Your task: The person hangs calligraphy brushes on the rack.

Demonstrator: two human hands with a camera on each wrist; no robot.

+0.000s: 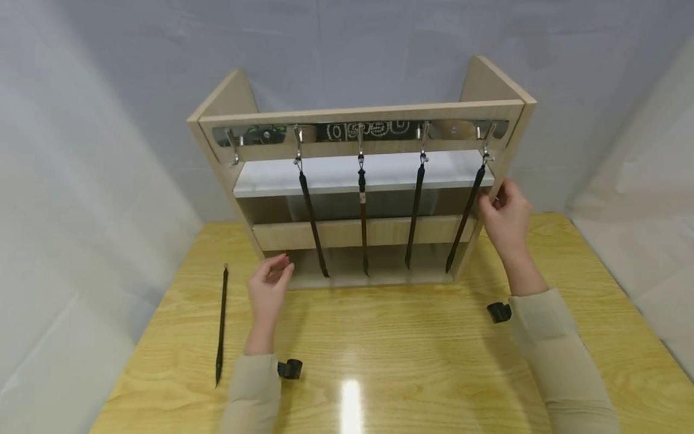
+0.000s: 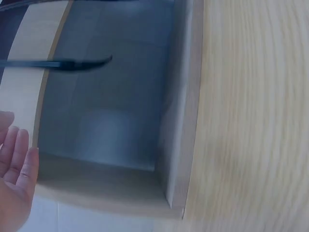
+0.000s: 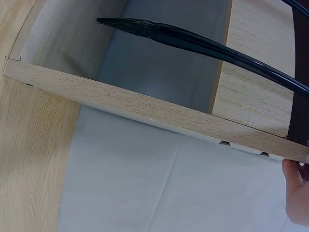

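Observation:
A pale wooden shelf rack (image 1: 363,111) stands on the table, its front rail carrying a metal strip of hooks. Several dark calligraphy brushes hang there by their loops, tips down, among them the right-end brush (image 1: 465,220). The far-left hook (image 1: 233,147) bears no brush. My right hand (image 1: 509,220) grips the edge of the rack's right side panel (image 3: 145,113), partway up. Beside the rack's lower left corner is my left hand (image 1: 269,286), fingers loosely bent and nothing between them. Another brush (image 1: 221,325) lies on the table to the left.
The yellow wood-grain table (image 1: 390,343) extends in front of the rack and to both sides. Pale cloth (image 1: 358,54) hangs behind it and at the sides. Inside the rack are a white upper shelf (image 1: 336,175) and a wooden crosspiece (image 1: 390,232).

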